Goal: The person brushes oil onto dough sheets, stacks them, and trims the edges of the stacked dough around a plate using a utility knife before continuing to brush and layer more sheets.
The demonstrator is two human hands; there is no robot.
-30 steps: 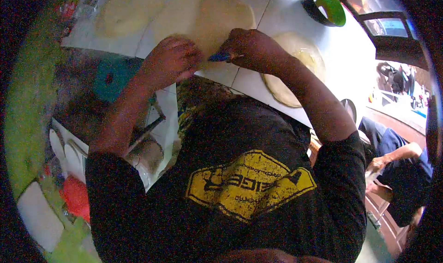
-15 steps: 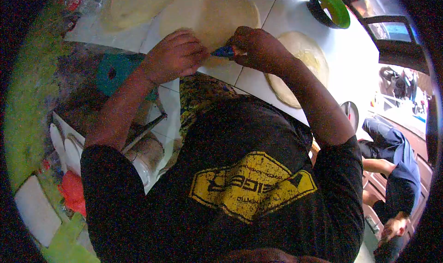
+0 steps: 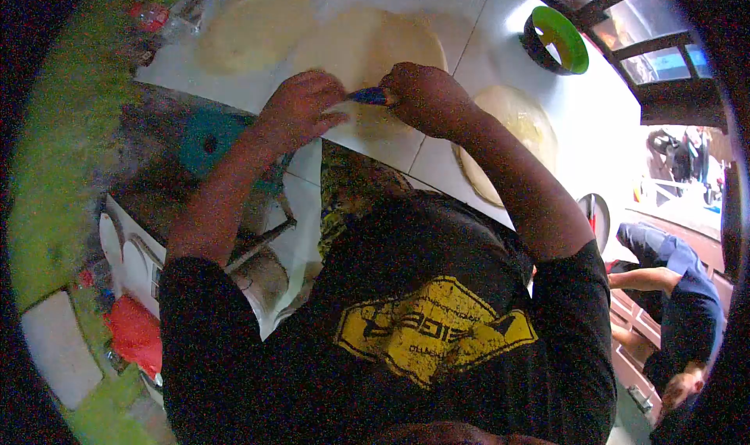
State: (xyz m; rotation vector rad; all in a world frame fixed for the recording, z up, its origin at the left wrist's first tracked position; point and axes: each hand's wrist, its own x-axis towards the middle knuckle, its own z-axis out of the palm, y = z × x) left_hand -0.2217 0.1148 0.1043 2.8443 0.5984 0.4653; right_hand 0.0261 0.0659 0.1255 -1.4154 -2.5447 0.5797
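My right hand (image 3: pixel 426 97) is closed around a small blue object (image 3: pixel 369 96) with a pointed end and some orange near my fingers. Its kind is too blurred to make out. The point faces left, toward my left hand (image 3: pixel 306 105), whose fingers are curled close to the tip; one lower finger stands apart. Whatever those fingers grip is hidden. Both hands are over the front edge of a white table (image 3: pixel 476 23). Beyond them lies a flat pale round (image 3: pixel 406 46) that looks like rolled dough. A similar round (image 3: pixel 512 125) with a glossy yellowish patch lies beside my right forearm.
A third pale round (image 3: pixel 258 27) lies at the far left. A green bowl (image 3: pixel 574 42), dark outside, stands at the far right. A teal stool-like thing (image 3: pixel 207 144) is below the table at left, near a red cloth or bag (image 3: pixel 133 332). Another person (image 3: pixel 687 304) is at right.
The view has shifted, so the table and bowl appear lower. My left hand's lower finger stands farther from the others. The blue object's tip stays close to my left hand.
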